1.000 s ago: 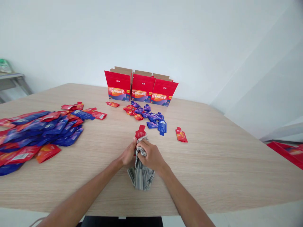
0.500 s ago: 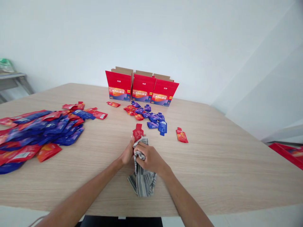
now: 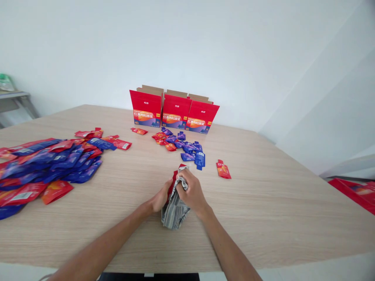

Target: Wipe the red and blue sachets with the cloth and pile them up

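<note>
Between my hands, low over the middle of the table, is a red pouch (image 3: 172, 186), tilted with its top end to the upper right. My left hand (image 3: 161, 197) grips its left side, fingers mostly hidden behind it. A grey striped cloth (image 3: 175, 212) is bunched in my right hand (image 3: 191, 190) and lies against the pouch's right side and top. The cloth's loose end hangs below toward the table's near edge. Farther off, a small group of red and blue pouches (image 3: 187, 146) lies beyond my hands.
Three red boxes (image 3: 175, 109) with raised flaps stand side by side near the wall. A large heap of red and blue pouches (image 3: 58, 160) covers the table's left side. One red pouch (image 3: 223, 169) lies alone to the right. A red container (image 3: 353, 193) stands at the far right.
The pouch has turned from nearly upright to leaning right. My right hand and the cloth have shifted slightly right, and the cloth's hanging end has gathered up.
</note>
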Action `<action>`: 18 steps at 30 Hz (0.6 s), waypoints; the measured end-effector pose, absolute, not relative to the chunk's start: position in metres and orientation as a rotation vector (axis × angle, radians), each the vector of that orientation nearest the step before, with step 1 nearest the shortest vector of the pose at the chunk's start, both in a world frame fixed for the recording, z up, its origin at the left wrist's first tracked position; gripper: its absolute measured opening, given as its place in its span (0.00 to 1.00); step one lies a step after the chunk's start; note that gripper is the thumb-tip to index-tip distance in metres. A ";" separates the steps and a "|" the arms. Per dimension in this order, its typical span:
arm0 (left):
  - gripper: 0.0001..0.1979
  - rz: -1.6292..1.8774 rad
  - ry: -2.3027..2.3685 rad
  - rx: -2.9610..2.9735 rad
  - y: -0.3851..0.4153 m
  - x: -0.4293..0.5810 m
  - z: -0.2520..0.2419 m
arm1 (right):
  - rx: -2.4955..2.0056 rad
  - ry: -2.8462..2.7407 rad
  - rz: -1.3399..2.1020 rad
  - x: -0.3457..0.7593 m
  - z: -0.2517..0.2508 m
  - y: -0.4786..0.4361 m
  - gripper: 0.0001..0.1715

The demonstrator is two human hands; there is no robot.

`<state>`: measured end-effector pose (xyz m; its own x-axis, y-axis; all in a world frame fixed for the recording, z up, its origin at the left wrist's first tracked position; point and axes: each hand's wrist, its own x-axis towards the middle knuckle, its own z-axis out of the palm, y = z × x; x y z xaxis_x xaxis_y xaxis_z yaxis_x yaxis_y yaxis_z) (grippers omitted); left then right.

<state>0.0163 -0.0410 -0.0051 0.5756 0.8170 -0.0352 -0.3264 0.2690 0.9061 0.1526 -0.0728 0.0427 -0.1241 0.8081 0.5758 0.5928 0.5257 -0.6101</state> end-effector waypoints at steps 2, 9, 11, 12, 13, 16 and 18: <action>0.29 0.845 0.598 0.937 -0.038 0.017 -0.003 | -1.145 -1.963 0.357 0.148 0.041 -0.076 0.09; 0.21 0.903 0.651 0.748 -0.027 0.016 0.007 | -1.127 -2.078 0.347 0.140 0.036 -0.079 0.09; 0.17 0.922 0.610 0.691 -0.023 0.015 0.003 | -1.119 -1.940 0.287 0.140 0.038 -0.079 0.08; 0.16 0.941 0.594 0.674 -0.021 0.015 0.001 | -1.109 -1.865 0.261 0.141 0.039 -0.079 0.08; 0.16 0.963 0.586 0.664 -0.019 0.014 -0.001 | -1.102 -1.795 0.237 0.142 0.040 -0.079 0.08; 0.18 0.986 0.604 0.659 -0.013 0.010 -0.004 | -1.094 -1.670 0.188 0.145 0.044 -0.080 0.07; 0.17 0.987 0.611 0.657 -0.012 0.008 -0.003 | -1.075 -1.690 0.185 0.146 0.045 -0.081 0.07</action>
<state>0.0075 -0.0118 -0.0031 0.4203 0.8921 -0.1661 -0.5466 0.3951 0.7383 0.1463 -0.0810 0.0451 -0.0194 0.7237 0.6899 0.5577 0.5805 -0.5933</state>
